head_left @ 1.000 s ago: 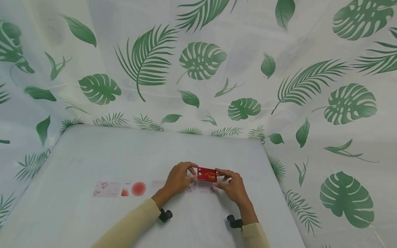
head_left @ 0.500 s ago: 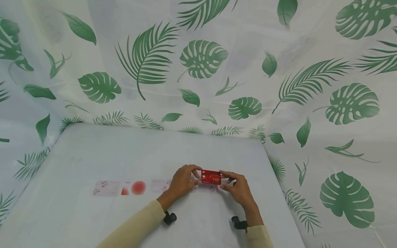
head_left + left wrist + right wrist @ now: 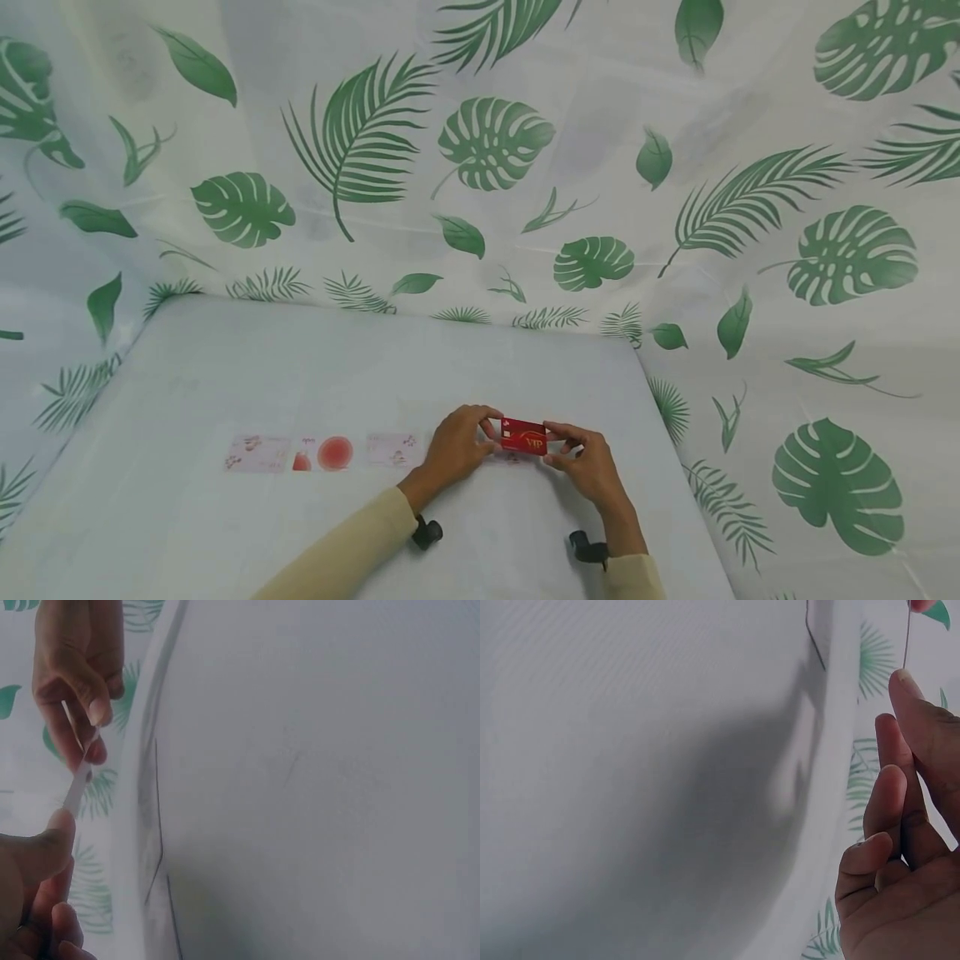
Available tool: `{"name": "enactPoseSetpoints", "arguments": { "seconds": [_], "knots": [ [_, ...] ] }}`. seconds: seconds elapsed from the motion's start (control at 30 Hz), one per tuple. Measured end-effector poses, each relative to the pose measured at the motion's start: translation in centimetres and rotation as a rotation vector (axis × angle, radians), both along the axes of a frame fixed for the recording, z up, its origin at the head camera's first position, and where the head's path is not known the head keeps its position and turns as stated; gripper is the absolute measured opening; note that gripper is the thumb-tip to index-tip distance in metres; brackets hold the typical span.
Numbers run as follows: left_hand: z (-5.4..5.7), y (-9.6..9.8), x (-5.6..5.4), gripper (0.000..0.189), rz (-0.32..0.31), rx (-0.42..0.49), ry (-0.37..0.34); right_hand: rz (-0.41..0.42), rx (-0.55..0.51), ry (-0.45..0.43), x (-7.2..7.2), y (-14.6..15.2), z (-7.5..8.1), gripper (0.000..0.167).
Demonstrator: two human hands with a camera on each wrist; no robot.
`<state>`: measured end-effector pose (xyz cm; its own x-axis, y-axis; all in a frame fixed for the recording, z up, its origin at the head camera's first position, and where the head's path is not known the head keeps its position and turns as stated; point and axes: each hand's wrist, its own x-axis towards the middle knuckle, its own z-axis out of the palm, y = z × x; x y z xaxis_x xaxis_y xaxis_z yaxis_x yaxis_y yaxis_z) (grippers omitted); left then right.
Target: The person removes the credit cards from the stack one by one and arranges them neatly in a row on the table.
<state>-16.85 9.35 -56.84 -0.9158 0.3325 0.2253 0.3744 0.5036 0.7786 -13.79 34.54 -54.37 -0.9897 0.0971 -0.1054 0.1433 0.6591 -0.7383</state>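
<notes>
A red card (image 3: 523,437) with gold "VIP" lettering is held up above the table, its printed face toward the head camera. My left hand (image 3: 457,446) pinches its left edge between thumb and fingers. At the opposite edge, my right hand (image 3: 592,467) pinches it the same way. The left wrist view shows the card (image 3: 78,787) nearly edge-on, spanning both hands. In the right wrist view it is only a thin line (image 3: 907,637) above my right hand's thumb, with the other fingers loosely bent below.
Flat on the white table (image 3: 300,375) lies a row of pale pink cards, including a left one (image 3: 257,454) and a middle one (image 3: 392,449). Between them are a small red-and-white piece (image 3: 302,457) and a red disc (image 3: 335,454). Leaf-print sheeting (image 3: 510,208) walls the table.
Both hands have moved to the right and slightly toward the body with the red card between them. More of the middle pink card now shows beside the left hand.
</notes>
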Motion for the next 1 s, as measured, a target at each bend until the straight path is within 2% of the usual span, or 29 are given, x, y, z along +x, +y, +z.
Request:
{"name": "enactPoseSetpoints", "arguments": {
  "seconds": [0.47, 0.63, 1.0],
  "knots": [
    [-0.3, 1.9, 0.5, 0.046, -0.020, -0.009, 0.032, -0.016, 0.026, 0.005, 1.1, 1.8, -0.4, 0.055],
    [-0.4, 2.7, 0.6, 0.047, -0.033, -0.008, 0.017, -0.032, 0.010, -0.009, 1.4, 2.2, -0.4, 0.055],
    [-0.3, 4.0, 0.6, 0.045, -0.034, -0.065, 0.007, -0.066, -0.007, -0.060, 1.7, 3.3, -0.4, 0.057]
  ]
}}
